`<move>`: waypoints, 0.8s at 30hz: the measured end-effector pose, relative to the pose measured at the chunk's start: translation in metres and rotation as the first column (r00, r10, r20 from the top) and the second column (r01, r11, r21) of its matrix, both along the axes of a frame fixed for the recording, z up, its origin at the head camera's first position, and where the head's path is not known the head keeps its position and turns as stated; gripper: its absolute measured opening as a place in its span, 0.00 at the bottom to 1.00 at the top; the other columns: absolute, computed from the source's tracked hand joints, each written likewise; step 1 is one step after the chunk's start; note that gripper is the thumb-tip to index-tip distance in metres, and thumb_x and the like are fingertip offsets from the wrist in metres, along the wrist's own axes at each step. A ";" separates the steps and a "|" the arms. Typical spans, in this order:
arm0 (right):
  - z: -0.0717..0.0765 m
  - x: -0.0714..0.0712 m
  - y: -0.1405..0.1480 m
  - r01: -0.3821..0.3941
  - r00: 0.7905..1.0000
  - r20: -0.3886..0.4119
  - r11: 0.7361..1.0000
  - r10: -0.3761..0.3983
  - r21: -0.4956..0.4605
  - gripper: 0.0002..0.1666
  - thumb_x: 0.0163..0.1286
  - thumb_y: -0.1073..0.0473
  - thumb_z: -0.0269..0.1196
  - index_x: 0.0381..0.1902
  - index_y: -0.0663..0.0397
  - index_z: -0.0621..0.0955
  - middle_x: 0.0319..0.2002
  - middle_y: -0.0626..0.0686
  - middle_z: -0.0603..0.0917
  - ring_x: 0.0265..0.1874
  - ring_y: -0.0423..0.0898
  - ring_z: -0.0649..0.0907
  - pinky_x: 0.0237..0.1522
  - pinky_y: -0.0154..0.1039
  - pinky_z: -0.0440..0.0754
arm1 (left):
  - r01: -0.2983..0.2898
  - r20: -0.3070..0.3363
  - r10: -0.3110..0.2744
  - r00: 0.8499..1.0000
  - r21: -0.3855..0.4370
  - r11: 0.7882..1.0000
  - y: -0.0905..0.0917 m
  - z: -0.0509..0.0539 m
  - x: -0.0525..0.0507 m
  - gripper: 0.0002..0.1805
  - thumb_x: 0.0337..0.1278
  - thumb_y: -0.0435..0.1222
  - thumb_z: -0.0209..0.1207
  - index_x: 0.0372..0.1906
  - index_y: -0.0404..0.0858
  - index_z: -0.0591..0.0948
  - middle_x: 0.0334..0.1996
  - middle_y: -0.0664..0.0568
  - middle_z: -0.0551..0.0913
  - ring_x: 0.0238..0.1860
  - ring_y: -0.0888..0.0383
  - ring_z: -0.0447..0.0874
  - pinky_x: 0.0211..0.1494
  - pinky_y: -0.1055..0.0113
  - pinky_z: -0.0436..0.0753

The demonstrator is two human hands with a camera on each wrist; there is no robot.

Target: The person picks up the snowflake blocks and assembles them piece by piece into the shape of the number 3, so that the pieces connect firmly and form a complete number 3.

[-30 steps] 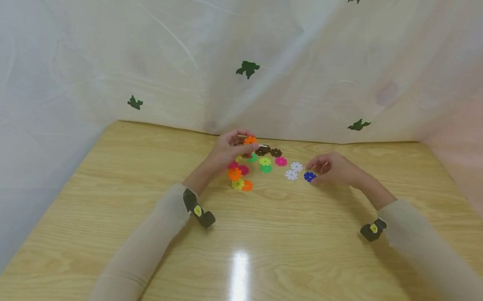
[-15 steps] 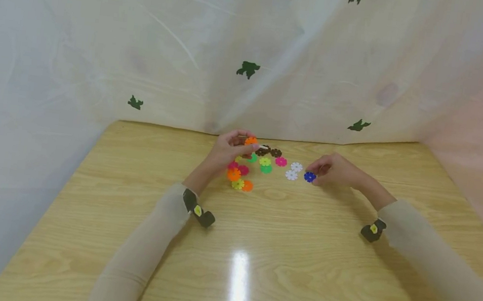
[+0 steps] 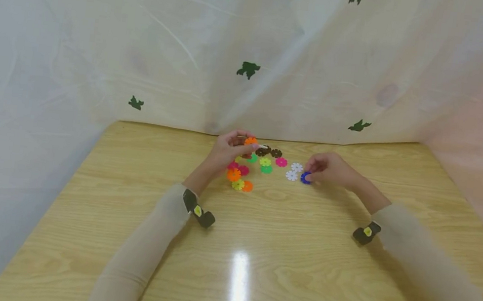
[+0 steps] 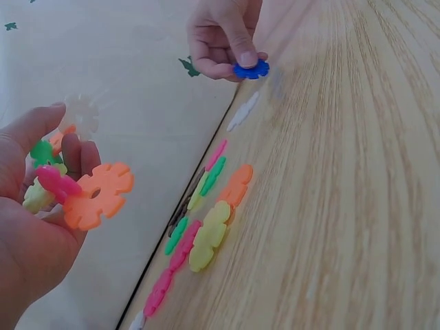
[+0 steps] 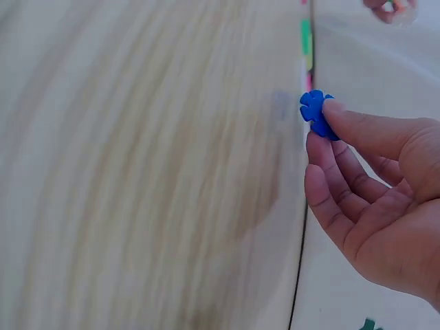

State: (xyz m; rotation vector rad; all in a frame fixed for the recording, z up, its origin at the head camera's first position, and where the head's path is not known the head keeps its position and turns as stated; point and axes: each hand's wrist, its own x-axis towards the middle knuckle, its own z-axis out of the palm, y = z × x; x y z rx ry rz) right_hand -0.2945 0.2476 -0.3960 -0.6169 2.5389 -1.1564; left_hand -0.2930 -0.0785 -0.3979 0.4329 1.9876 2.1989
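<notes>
Between thumb and fingers, my right hand [image 3: 333, 170] pinches a blue notched plastic disc [image 5: 315, 110], a flower-shaped interlocking piece. In the left wrist view the disc appears lifted just off the table. My left hand [image 3: 223, 149] holds a small joined cluster of such discs above the table. That cluster shows a large orange disc [image 4: 103, 196], a pink disc [image 4: 58, 181], a green disc [image 4: 42, 152], yellow parts and a pale translucent disc [image 4: 82, 117]. The left fingers partly hide how they join. Two white discs [image 3: 291, 175] lie left of my right hand.
More discs lie flat on the wooden table [image 3: 301, 256]: a pink disc [image 3: 281, 162], brown discs [image 3: 276, 153], a green disc [image 3: 266, 169], and yellow, pink and orange ones near my left wrist. A patterned curtain [image 3: 188, 65] hangs along the back edge.
My right thumb and fingers have closed on the blue disc and raised it from the table, shifting slightly left. The left hand stays in place with its cluster.
</notes>
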 end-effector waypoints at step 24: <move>0.031 -0.004 -0.081 0.175 0.985 0.071 0.883 -0.160 -0.435 0.16 0.70 0.65 0.67 0.51 0.71 0.80 0.35 0.48 0.87 0.35 0.46 0.89 0.44 0.41 0.91 | -0.064 0.030 0.063 0.998 0.031 0.997 -0.002 -0.002 -0.002 0.11 0.64 0.31 0.67 0.49 0.38 0.81 0.38 0.52 0.87 0.40 0.43 0.85 0.45 0.66 0.89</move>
